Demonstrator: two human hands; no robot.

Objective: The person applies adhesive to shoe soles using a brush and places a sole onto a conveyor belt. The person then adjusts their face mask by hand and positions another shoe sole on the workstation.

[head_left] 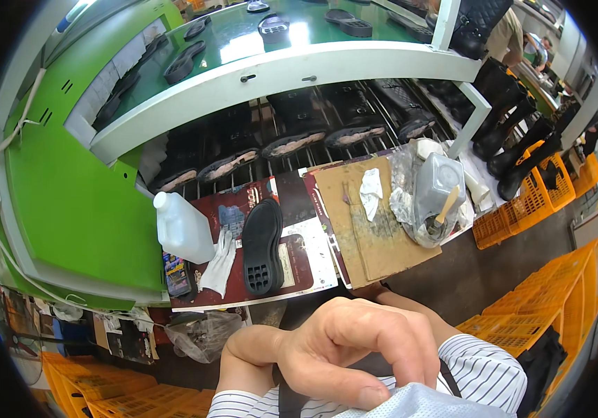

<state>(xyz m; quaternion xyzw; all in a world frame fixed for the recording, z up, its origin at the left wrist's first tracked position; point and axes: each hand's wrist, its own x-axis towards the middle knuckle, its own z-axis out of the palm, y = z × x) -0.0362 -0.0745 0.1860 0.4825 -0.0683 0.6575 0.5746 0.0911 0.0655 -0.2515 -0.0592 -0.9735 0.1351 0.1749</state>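
Observation:
My left hand [355,341] is in front of my body, with its fingers curled and the thumb below. Its fingertips and thumb close on the edge of a light grey cloth [424,403] at the bottom of the view. My right forearm [417,313] reaches forward from a striped sleeve; my right hand [374,290] is mostly hidden behind the left, its fingers out of sight. Ahead on the bench lie a black shoe sole [262,244], a white glove [219,268] and a white plastic jug [184,226].
A cardboard sheet [375,240] bears a crumpled white cloth [371,194] and a plastic-wrapped tub [438,181] with a brush [448,203]. Black boots [292,122] lie on a rack under a green conveyor [243,52] carrying soles. Orange crates [536,299] stand at the right; a green machine [69,188] is left.

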